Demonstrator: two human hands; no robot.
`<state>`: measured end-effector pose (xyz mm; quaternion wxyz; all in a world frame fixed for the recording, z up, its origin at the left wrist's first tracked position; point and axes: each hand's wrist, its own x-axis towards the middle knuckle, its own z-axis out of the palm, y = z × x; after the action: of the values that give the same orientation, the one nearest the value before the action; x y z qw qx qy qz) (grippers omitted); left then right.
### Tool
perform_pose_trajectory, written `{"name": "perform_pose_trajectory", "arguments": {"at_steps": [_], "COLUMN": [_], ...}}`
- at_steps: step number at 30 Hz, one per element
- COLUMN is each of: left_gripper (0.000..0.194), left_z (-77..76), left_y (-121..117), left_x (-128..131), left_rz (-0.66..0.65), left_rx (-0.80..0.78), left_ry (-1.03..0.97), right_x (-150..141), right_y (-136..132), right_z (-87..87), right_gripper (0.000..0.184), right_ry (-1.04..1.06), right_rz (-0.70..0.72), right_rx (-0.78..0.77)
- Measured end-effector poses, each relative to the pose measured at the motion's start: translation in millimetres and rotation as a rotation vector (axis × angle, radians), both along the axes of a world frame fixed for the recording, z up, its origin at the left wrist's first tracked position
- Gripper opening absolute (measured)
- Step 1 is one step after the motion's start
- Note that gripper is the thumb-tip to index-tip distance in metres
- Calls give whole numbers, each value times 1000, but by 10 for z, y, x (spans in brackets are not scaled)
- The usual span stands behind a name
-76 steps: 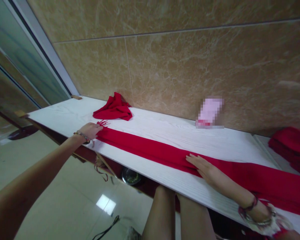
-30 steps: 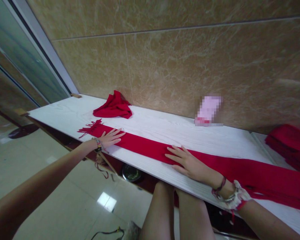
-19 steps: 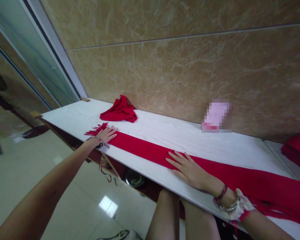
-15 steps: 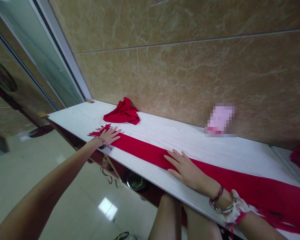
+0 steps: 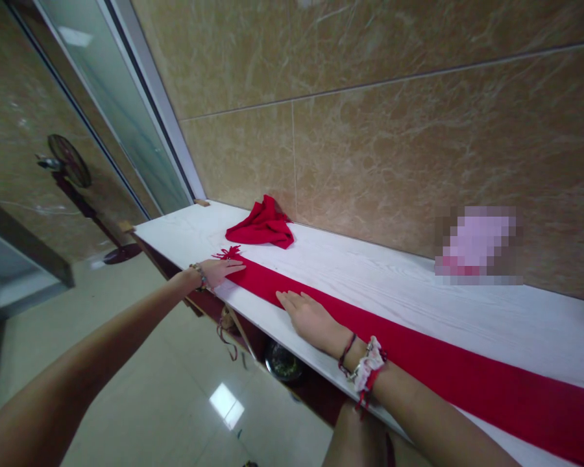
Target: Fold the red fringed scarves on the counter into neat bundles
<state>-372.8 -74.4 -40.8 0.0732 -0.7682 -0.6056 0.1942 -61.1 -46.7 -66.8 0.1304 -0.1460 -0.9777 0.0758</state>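
A long red scarf [image 5: 418, 353] lies stretched along the white tabletop [image 5: 350, 259], its fringe [image 5: 228, 253] spread at the far left end. My left hand [image 5: 220, 271] rests flat near that fringed end, fingers extended over the cloth. Closer to me, my right hand [image 5: 316, 321] is laid on the scarf's near edge with its fingers straight and palm down. Neither hand grasps anything. Behind the scarf, against the wall, sits a crumpled red cloth [image 5: 263, 227].
A blurred-out pink item [image 5: 484, 240] leans on the tiled wall [image 5: 394, 143]. Under the tabletop, a shelf holds a round dish [image 5: 283, 360]. A standing fan [image 5: 73, 162] is on the floor at left, by a glass door [image 5: 121, 97].
My right hand has slid left along the scarf, nearer to my left hand. My left hand stays by the fringe, its fingers now closer together. The view has shifted somewhat.
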Motion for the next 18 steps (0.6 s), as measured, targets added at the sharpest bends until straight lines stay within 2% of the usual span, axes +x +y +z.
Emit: {"name": "perform_pose_trajectory", "arguments": {"at_steps": [2,5,10,14,16,18], "left_gripper": [67,63,61,55,53,53], "left_z": [-23,-67,-55,14,-14,-90], "left_y": [9,16,69,129,126,87], "left_x": [-16,-38,-65,-86,-105,-134], "left_rz": [4,8,26,-30,-50,-47], "left_rx": [-26,-28,66,200,190,116], "left_ry": [-17,-51,-40,-44,-54,-63], "right_x": [9,21,11,28,45,62], "right_y": [9,34,79,71,55,42], "right_z": [-27,-43,-76,-97,-91,-83], "right_gripper": [53,54,52,48,48,47], "right_ry": [10,17,89,100,62,12], "right_rz": [-5,-29,-89,-27,2,17], "right_rx": [-20,-74,-148,-33,27,35]}}
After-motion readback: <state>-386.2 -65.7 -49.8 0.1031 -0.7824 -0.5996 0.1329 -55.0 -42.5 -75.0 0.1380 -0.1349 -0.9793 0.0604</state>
